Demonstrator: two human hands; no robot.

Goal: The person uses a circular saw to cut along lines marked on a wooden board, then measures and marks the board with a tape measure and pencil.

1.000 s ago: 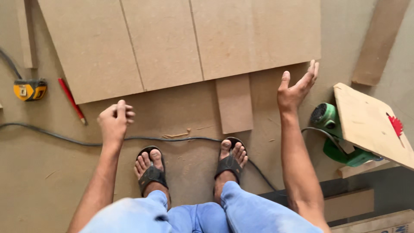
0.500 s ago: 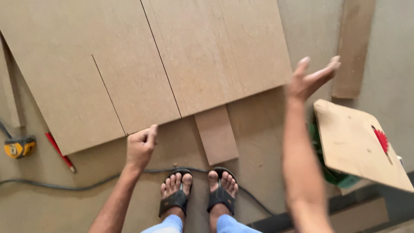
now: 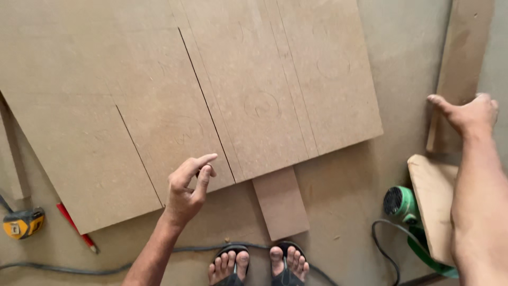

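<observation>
Left hand (image 3: pixel 188 185), loosely curled and empty, is hovering right over the fibreboard panel (image 3: pixel 174 100) running away ahead; right hand (image 3: pixel 468 114), open and empty, is reaching well off to its side

The left hand (image 3: pixel 188 190) has moved up from near the feet (image 3: pixel 259 262) to the fibreboard sheet's (image 3: pixel 159 106) near edge, forefinger extended; the right hand (image 3: pixel 468 114) now reaches beside that sheet toward a narrow strip (image 3: pixel 460 58).

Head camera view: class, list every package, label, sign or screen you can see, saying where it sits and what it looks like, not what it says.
No packages, signs or screens show.
Label on the tape measure: floor at far left, beside the red pencil; small pale patch on the yellow and black case, too small to make out.
</observation>
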